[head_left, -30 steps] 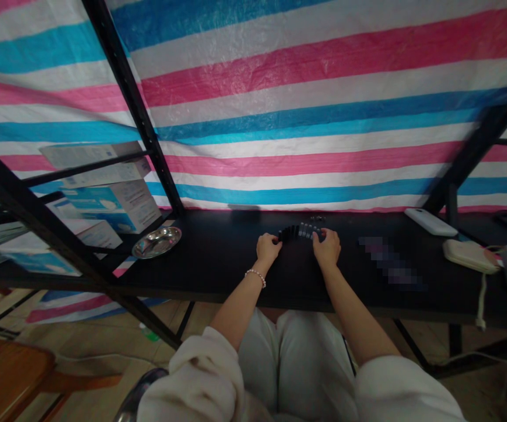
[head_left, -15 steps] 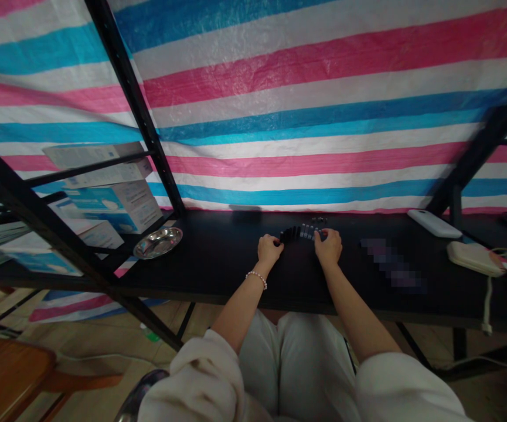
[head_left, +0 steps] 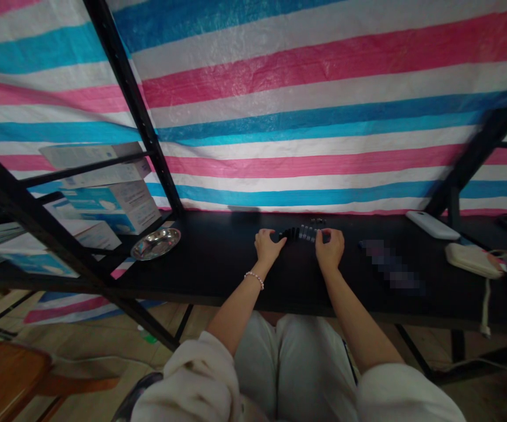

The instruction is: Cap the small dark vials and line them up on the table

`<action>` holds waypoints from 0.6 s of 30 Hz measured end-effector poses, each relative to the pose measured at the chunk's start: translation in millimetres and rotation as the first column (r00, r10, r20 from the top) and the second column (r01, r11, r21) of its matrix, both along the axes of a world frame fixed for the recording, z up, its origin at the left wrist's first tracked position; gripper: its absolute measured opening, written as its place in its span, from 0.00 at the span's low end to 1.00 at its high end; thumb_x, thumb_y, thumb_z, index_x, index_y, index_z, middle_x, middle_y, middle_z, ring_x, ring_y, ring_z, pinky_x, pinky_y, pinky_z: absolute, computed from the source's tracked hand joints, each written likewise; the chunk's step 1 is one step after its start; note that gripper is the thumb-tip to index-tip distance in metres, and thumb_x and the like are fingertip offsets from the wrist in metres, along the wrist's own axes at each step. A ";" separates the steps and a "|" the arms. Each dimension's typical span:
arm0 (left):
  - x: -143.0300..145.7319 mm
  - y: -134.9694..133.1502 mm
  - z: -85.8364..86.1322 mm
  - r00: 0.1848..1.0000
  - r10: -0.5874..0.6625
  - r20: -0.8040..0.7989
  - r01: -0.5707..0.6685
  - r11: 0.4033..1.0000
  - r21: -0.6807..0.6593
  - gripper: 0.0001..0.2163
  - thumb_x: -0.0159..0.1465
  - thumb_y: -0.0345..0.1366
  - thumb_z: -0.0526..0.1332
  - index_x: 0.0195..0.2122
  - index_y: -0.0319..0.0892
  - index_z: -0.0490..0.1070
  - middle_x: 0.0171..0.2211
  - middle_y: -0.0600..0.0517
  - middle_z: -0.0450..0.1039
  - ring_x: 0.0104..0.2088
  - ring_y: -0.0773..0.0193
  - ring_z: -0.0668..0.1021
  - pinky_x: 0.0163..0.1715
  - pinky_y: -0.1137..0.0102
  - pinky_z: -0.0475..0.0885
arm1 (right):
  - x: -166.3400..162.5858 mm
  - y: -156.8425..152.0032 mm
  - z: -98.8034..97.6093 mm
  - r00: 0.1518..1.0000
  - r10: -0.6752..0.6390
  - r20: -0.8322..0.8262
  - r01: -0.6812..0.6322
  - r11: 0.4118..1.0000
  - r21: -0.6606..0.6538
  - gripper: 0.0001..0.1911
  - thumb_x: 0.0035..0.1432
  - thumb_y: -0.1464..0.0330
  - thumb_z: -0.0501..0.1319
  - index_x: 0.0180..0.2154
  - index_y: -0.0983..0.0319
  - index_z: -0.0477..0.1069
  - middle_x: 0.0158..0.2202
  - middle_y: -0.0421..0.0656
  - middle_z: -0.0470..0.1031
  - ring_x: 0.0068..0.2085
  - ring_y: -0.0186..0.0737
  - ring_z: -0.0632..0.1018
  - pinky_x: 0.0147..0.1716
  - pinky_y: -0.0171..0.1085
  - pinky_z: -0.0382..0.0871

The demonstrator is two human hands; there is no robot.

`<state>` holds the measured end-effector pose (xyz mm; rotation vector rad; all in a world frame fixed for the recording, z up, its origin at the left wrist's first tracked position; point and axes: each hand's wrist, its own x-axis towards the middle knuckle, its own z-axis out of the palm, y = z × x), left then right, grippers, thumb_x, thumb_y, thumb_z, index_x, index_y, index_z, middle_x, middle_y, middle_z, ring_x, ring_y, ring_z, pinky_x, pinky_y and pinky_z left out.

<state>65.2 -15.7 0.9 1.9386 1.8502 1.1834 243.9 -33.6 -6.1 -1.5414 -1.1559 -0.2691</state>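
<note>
A short curved row of small upright pieces stands on the black table, with black pieces (head_left: 292,234) on the left and clear-grey pieces (head_left: 308,232) on the right. At the row's left end is my left hand (head_left: 267,246), its thumb spread from the curled fingers and its thumb tip close to the black pieces. My right hand (head_left: 330,249) is at the other end, thumb beside the last grey piece and a dark gap between thumb and fingers. I see nothing held in either hand. Some tiny bits (head_left: 318,221) lie just behind the row.
A shiny metal dish (head_left: 155,244) sits to the left, near stacked boxes (head_left: 121,205) and a black shelf post (head_left: 134,105). On the right are a blurred dark item (head_left: 389,266), a white device (head_left: 432,225) and a power strip (head_left: 473,260) with a cord. Striped sheeting hangs behind.
My left hand has opened, its thumb and fingers parting at the row's left end. The gap between my right thumb and fingers has widened slightly. The view has shifted a little.
</note>
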 end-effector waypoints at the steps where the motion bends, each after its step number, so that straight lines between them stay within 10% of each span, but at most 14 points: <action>1: 2.3 0.6 3.2 1.000 0.004 -0.007 -0.004 1.000 0.009 0.17 0.52 0.45 0.63 0.40 0.42 0.69 0.45 0.47 0.67 0.46 0.58 0.68 0.45 0.67 0.62 | -0.9 -2.1 1.5 1.000 0.002 0.007 -0.002 1.000 0.016 0.10 0.54 0.63 0.54 0.32 0.63 0.67 0.33 0.47 0.69 0.35 0.42 0.68 0.38 0.41 0.62; 18: 23.6 19.6 5.0 0.999 0.052 -0.016 -0.054 0.994 -0.099 0.05 0.53 0.37 0.63 0.30 0.43 0.72 0.43 0.49 0.68 0.47 0.56 0.65 0.45 0.62 0.59 | -7.6 -8.9 4.6 0.994 0.070 0.082 -0.076 0.995 0.071 0.10 0.55 0.62 0.53 0.32 0.63 0.67 0.32 0.45 0.69 0.33 0.39 0.67 0.37 0.40 0.62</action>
